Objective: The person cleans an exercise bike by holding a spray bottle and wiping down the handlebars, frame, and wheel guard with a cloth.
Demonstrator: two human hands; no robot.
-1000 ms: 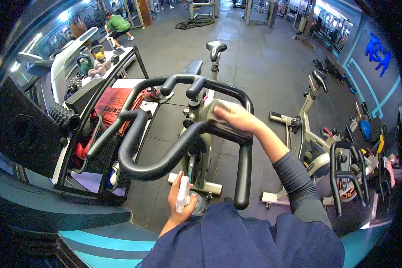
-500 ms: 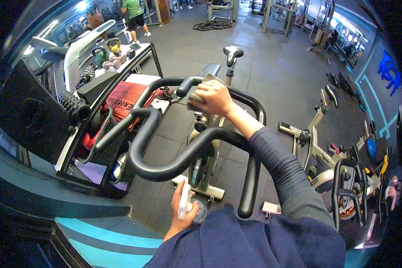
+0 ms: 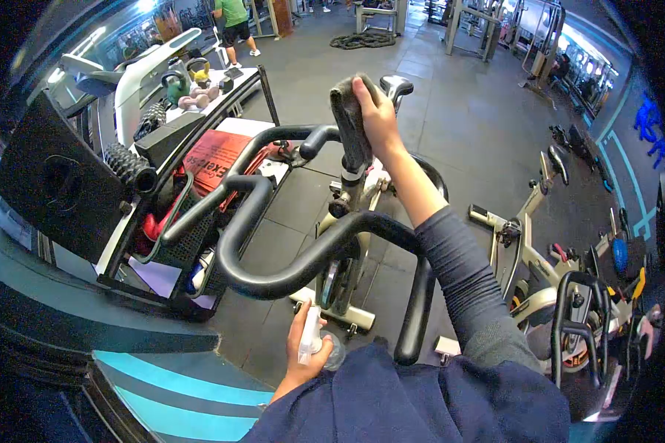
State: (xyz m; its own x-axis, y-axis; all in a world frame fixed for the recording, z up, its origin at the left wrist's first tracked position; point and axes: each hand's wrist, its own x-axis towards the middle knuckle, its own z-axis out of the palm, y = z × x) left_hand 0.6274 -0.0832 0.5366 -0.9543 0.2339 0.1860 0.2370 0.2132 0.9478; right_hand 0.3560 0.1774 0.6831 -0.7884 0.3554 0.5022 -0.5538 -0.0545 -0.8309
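Right hand [image 3: 375, 118] gripping grey cloth [image 3: 352, 122].

Person [image 3: 235, 16] (in green) cut off above.

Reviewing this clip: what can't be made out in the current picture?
All in the head view:
- Right hand: some fingers, hidden behind the cloth.
- Handlebar: its top right part, covered by the cloth and hand; contact is unclear.
- Bottle: how full, partly hidden by the left hand.
- Person in green: head, cut off by the top edge.
- Red pack: small print, too small.
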